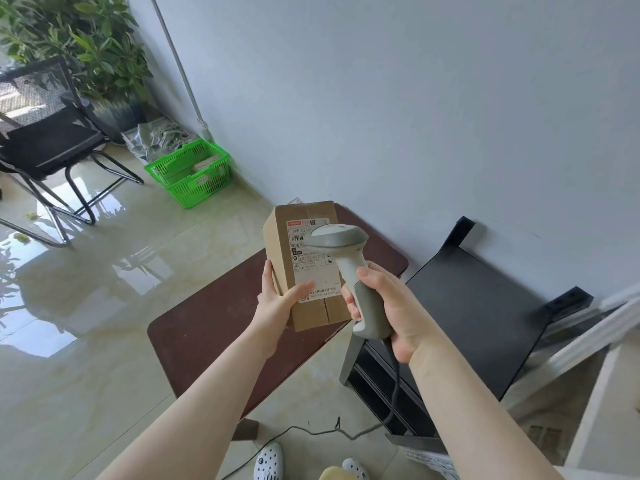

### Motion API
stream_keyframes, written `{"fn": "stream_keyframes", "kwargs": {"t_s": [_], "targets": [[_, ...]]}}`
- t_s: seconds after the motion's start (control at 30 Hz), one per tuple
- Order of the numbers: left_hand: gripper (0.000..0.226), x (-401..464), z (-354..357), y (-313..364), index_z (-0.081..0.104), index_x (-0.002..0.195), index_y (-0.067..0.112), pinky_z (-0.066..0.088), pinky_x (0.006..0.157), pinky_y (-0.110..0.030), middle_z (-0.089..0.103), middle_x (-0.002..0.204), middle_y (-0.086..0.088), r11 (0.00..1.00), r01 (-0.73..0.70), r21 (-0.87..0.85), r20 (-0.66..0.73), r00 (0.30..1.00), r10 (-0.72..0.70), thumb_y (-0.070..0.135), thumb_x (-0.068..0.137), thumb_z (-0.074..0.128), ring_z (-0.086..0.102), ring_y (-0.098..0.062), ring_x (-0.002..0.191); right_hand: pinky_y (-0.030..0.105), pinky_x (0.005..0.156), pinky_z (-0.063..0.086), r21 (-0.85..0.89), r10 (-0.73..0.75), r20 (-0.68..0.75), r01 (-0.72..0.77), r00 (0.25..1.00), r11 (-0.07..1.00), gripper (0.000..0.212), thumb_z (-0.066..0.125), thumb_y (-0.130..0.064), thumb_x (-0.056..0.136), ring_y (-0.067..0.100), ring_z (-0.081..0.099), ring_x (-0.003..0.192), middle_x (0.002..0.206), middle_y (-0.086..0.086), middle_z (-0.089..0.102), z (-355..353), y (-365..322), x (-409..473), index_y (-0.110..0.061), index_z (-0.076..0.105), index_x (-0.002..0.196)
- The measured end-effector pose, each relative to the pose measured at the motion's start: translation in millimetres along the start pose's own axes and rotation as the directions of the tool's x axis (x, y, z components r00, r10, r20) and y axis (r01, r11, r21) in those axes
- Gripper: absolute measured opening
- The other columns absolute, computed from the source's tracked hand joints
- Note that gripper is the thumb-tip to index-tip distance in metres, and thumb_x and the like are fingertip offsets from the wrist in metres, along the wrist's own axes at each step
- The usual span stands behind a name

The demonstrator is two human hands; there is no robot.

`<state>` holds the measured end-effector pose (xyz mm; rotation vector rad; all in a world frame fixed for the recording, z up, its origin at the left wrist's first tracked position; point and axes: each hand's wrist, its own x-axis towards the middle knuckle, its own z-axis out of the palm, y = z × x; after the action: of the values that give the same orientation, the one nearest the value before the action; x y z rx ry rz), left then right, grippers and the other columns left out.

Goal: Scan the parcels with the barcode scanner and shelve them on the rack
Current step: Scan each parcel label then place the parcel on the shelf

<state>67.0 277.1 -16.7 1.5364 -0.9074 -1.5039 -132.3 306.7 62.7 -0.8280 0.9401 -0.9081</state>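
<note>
A brown cardboard parcel (306, 268) with a white shipping label faces me above the dark brown table (207, 323). My left hand (278, 299) grips its lower left corner, thumb on the label. My right hand (391, 303) grips the handle of a grey barcode scanner (341, 247), whose head hovers over the label's barcode. The scanner's cable hangs down to the floor. The black rack (474, 306) stands to the right against the wall, and its top shelf is bare.
A green basket (188, 171) holding parcels sits on the floor by the wall at the back left. A black mesh chair (45, 133) and a potted plant (86, 39) stand further left. White framing (588, 341) lies at the right edge. The tile floor is glossy.
</note>
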Motion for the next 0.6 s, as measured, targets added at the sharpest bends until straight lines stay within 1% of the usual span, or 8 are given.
{"fn": "stream_keyframes", "kwargs": {"t_s": [0.13, 0.2, 0.3, 0.37, 0.43, 0.5, 0.57, 0.6], "targets": [[0.114, -0.5, 5.9, -1.7, 0.023, 0.146, 0.062, 0.052, 0.100, -0.058, 0.063, 0.134, 0.008, 1.000, -0.002, 0.012, 0.002, 1.000, 0.002, 0.063, 0.052, 0.086, 0.063, -0.025, 0.121, 0.025, 0.057, 0.041, -0.021, 0.005, -0.019, -0.005, 1.000, 1.000, 0.027, 0.061, -0.036, 0.086, 0.016, 0.046, 0.059, 0.077, 0.007, 0.055, 2.9, 2.6, -1.2, -0.014, 0.052, 0.098], [0.114, -0.2, 8.7, -1.0, 0.023, 0.146, 0.062, 0.052, 0.100, -0.059, 0.063, 0.134, 0.008, 1.000, 0.000, 0.015, 0.007, 1.000, 0.000, 0.063, 0.052, 0.086, 0.063, -0.025, 0.121, 0.024, 0.058, 0.042, -0.008, -0.009, -0.031, 0.009, 0.999, 1.000, 0.025, 0.060, -0.034, 0.086, 0.016, 0.045, 0.059, 0.076, 0.006, 0.055, 1.7, 3.3, -1.3, -0.013, 0.052, 0.097], [0.113, 0.1, 12.2, 0.3, 0.023, 0.146, 0.062, 0.052, 0.099, -0.059, 0.062, 0.135, 0.008, 1.000, 0.001, 0.024, 0.012, 1.000, -0.001, 0.063, 0.052, 0.086, 0.062, -0.026, 0.122, 0.024, 0.060, 0.042, 0.007, -0.014, -0.039, 0.014, 0.999, 1.000, 0.027, 0.060, -0.035, 0.087, 0.016, 0.045, 0.059, 0.076, 0.006, 0.054, -2.6, 2.9, -2.2, -0.012, 0.054, 0.100], [0.111, -0.2, 13.9, 0.4, 0.024, 0.145, 0.063, 0.051, 0.100, -0.060, 0.062, 0.135, 0.008, 1.000, -0.003, 0.024, 0.013, 1.000, 0.003, 0.063, 0.052, 0.086, 0.062, -0.026, 0.123, 0.025, 0.061, 0.042, 0.028, -0.009, -0.036, 0.010, 0.999, 1.000, 0.031, 0.061, -0.037, 0.087, 0.016, 0.046, 0.060, 0.079, 0.007, 0.056, -6.4, 3.0, -3.3, -0.012, 0.054, 0.103], [0.112, 0.8, 14.7, 0.2, 0.024, 0.146, 0.062, 0.052, 0.099, -0.060, 0.062, 0.135, 0.009, 1.000, 0.003, 0.024, 0.017, 1.000, -0.004, 0.063, 0.052, 0.085, 0.062, -0.026, 0.123, 0.029, 0.062, 0.042, 0.072, -0.013, -0.049, 0.017, 0.999, 0.997, 0.033, 0.063, -0.037, 0.089, 0.016, 0.050, 0.063, 0.087, 0.009, 0.063, -14.0, 3.6, -5.3, -0.011, 0.054, 0.106], [0.111, -0.3, 11.9, -0.1, 0.025, 0.146, 0.061, 0.054, 0.096, -0.059, 0.061, 0.136, 0.011, 1.000, 0.010, 0.011, 0.010, 1.000, -0.011, 0.062, 0.053, 0.085, 0.062, -0.026, 0.123, 0.033, 0.067, 0.045, 0.108, -0.023, -0.123, 0.037, 0.992, 0.993, 0.033, 0.065, -0.036, 0.091, 0.015, 0.056, 0.070, 0.101, 0.011, 0.071, -24.5, 5.9, -7.4, -0.010, 0.055, 0.110], [0.111, -1.7, 9.3, -0.1, 0.025, 0.146, 0.060, 0.059, 0.088, -0.055, 0.060, 0.138, 0.011, 0.999, 0.040, -0.022, 0.004, 0.999, -0.040, 0.060, 0.052, 0.085, 0.064, -0.025, 0.120, 0.033, 0.071, 0.046, 0.131, -0.010, -0.300, 0.052, 0.954, 0.990, 0.037, 0.065, -0.037, 0.087, 0.015, 0.058, 0.077, 0.102, 0.007, 0.074, -40.7, 11.1, -6.0, -0.012, 0.057, 0.113], [0.112, -2.0, 8.1, -0.4, 0.025, 0.147, 0.059, 0.061, 0.081, -0.050, 0.060, 0.138, 0.012, 0.997, 0.057, -0.043, 0.003, 0.998, -0.057, 0.058, 0.052, 0.084, 0.065, -0.025, 0.118, 0.032, 0.072, 0.046, 0.125, 0.005, -0.419, 0.052, 0.908, 0.991, 0.037, 0.066, -0.037, 0.088, 0.015, 0.059, 0.080, 0.100, 0.004, 0.075, -51.2, 16.1, -2.3, -0.013, 0.057, 0.115]]}}
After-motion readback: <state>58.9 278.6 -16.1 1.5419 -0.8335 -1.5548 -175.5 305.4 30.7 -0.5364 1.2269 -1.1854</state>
